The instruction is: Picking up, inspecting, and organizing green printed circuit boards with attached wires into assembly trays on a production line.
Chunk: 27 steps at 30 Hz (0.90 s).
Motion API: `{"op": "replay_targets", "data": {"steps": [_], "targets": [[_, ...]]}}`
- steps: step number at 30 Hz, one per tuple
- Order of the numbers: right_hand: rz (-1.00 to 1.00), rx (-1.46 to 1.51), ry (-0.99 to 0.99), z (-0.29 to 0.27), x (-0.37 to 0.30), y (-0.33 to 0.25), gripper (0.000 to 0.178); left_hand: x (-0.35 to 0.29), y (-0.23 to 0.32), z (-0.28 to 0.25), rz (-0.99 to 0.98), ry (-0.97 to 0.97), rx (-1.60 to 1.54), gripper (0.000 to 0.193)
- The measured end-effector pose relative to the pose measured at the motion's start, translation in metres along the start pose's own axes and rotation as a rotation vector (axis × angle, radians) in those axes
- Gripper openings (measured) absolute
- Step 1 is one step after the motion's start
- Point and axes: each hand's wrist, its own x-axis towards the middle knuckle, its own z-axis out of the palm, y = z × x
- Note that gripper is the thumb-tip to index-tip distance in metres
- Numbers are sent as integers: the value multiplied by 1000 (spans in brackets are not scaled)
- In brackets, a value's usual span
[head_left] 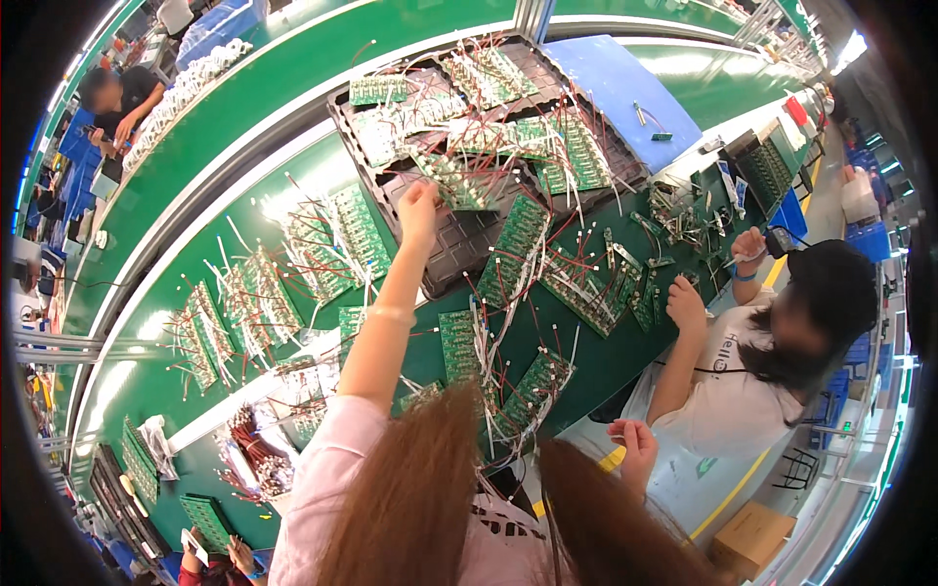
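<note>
My left hand (420, 202) reaches out over a black compartmented tray (410, 181). Its fingers are pinched on the edge of a green circuit board (457, 186) that carries white parts and wires, tilted above the tray's bare cells. Several more wired boards (576, 151) lie piled in the far part of this tray. Close to my body, off the table's near edge, my right hand (637, 451) is raised with loosely bent fingers and nothing visible in them. The nearest boards to it are a wired green panel (537, 391) and its neighbours on the green table.
Rows of wired boards (256, 303) lie to the left, near a bundle of dark red wires (256, 449). A blue sheet (616, 88) lies beyond the tray. On the right, a co-worker (743, 361) handles small parts beside scattered metal pieces (684, 210). A cardboard box (752, 537) stands on the floor.
</note>
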Motion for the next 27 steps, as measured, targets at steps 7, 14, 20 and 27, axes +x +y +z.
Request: {"op": "replay_targets", "data": {"steps": [7, 14, 20, 27], "targets": [[-100, 54, -198, 36, 15, -25, 18, -30, 15, -49, -130, -6, 284, 30], [-148, 21, -261, 44, -1, -30, 14, -36, -4, 30, -25, -31, 659, 74], [-109, -111, -121, 15, -11, 1, 17, -42, -16, 86, 56, 19, 1353, 104], [-23, -111, -47, 0, -15, 25, 16, -31, -19, 105, 146, 106, 1597, 77]]}}
